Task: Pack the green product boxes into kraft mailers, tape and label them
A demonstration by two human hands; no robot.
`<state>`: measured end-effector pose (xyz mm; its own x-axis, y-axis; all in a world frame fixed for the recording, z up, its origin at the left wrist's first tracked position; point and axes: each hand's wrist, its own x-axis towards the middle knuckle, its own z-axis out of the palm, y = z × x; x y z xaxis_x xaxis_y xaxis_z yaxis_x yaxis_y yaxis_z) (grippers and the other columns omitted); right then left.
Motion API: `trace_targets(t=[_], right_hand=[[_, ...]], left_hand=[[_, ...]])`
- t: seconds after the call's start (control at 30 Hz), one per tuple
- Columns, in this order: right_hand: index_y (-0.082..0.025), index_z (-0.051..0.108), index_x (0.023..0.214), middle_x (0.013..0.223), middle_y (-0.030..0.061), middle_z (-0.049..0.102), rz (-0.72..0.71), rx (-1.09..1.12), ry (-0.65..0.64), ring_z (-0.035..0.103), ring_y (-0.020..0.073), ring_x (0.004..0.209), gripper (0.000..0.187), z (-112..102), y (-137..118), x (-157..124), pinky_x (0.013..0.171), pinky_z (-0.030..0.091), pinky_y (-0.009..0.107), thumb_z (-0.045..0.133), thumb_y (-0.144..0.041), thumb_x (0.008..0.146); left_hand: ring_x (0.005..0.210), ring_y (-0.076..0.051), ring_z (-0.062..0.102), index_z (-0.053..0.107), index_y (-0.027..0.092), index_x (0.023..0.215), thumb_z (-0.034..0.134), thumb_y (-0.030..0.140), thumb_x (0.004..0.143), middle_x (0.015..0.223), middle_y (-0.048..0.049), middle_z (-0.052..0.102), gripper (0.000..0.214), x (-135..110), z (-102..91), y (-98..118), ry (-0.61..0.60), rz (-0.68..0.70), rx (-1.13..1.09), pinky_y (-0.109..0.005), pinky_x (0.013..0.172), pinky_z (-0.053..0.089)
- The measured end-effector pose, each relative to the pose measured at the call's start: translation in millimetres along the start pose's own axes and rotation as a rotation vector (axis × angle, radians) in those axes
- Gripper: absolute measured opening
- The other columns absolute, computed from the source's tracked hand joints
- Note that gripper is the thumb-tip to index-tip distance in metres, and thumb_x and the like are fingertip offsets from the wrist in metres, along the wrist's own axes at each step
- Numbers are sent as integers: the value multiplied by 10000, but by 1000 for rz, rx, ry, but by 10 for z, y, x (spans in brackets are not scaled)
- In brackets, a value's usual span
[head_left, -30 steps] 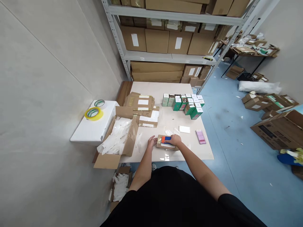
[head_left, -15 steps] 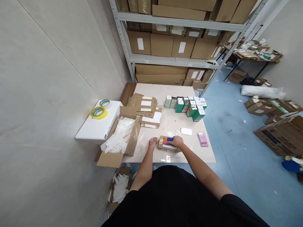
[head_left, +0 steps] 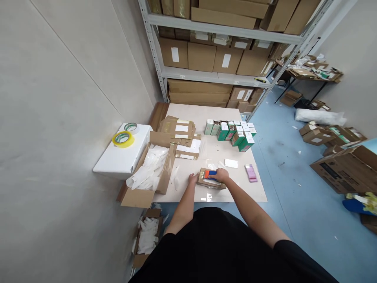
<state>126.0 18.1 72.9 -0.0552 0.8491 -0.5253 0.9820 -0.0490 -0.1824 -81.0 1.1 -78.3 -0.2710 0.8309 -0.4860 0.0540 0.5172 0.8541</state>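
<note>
A small brown cardboard box [head_left: 209, 182] lies near the front edge of the pale table [head_left: 206, 153]. My right hand [head_left: 222, 175] is closed round an orange and blue tape dispenser [head_left: 209, 173] pressed on top of the box. My left hand [head_left: 193, 179] rests against the box's left side, fingers curled on it. A white label [head_left: 231, 163] and a small pink stack [head_left: 251, 173] lie just to the right.
Green and white cartons [head_left: 232, 131] stand at the table's back right, flat cardboard mailers [head_left: 181, 135] at the back left. An open box of white bags [head_left: 150, 171] hangs off the left edge. Tape rolls [head_left: 123, 138] sit on a white cabinet. Shelving [head_left: 218, 74] stands behind.
My left hand has moved in from slightly left of the box to touch its side. The right hand stays on the dispenser. The camera has shifted a little.
</note>
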Motion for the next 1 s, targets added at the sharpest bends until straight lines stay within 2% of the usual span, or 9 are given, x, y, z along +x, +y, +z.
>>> trace_targets(t=[0.1, 0.2, 0.3, 0.43, 0.57, 0.73, 0.87, 1.0], right_hand=[[-165, 747, 1020, 1054, 157, 763, -12, -17, -12, 720, 288, 964, 824, 12, 6, 4, 706, 489, 294, 620, -916, 705], [-164, 747, 1014, 1053, 155, 766, -20, -43, -11, 724, 288, 965, 813, 36, -2, 6, 713, 495, 294, 604, -910, 726], [-159, 747, 1044, 1092, 167, 760, -25, -64, -20, 724, 298, 1007, 803, 37, -13, 2, 742, 504, 303, 567, -893, 773], [-152, 738, 1099, 1161, 176, 748, -35, -48, -74, 718, 304, 1063, 747, -15, -11, 4, 774, 515, 311, 558, -828, 835], [-151, 727, 1125, 1144, 160, 758, 48, -1, -108, 727, 300, 1043, 723, -89, 27, 9, 757, 524, 306, 658, -788, 789], [-155, 729, 1123, 1149, 154, 758, 117, 25, -125, 735, 304, 1017, 737, -167, 114, -29, 745, 529, 306, 736, -772, 720], [-155, 739, 1110, 1148, 161, 757, 131, 9, -107, 734, 307, 1018, 719, -235, 363, -77, 741, 527, 304, 750, -756, 716], [-123, 734, 1122, 1144, 195, 750, 191, -10, -99, 727, 328, 1015, 744, -308, 1018, -199, 732, 522, 327, 754, -746, 715]], left_hand=[[1046, -315, 707, 742, 184, 925, 722, 355, 828, 1070, -157, 773, 198, -59, -80, 104, 65, -52, 131, -375, 895, 523], [1072, -272, 706, 768, 199, 905, 668, 328, 879, 1079, -116, 789, 165, -123, -67, 225, 46, -1, 202, -317, 918, 505], [1036, -246, 718, 785, 197, 916, 683, 330, 886, 1056, -97, 800, 170, -185, 10, 309, -32, 57, 254, -280, 891, 506], [1079, -266, 707, 772, 185, 1024, 620, 347, 945, 1130, -131, 783, 236, -254, 89, 325, -70, 70, 341, -304, 907, 495], [1163, -301, 673, 745, 196, 1056, 552, 425, 987, 1151, -160, 765, 306, -319, 182, 283, -81, 53, 447, -340, 945, 476], [1104, -323, 687, 721, 201, 980, 476, 482, 1012, 1086, -184, 758, 374, -417, 411, 276, -111, 38, 570, -380, 935, 474], [1064, -322, 701, 700, 204, 994, 493, 484, 1004, 1043, -185, 752, 348, -475, 559, 312, -118, 28, 629, -394, 923, 477], [1073, -336, 696, 687, 208, 988, 464, 494, 1014, 1051, -194, 747, 364, -498, 597, 338, -104, 34, 658, -412, 927, 477]])
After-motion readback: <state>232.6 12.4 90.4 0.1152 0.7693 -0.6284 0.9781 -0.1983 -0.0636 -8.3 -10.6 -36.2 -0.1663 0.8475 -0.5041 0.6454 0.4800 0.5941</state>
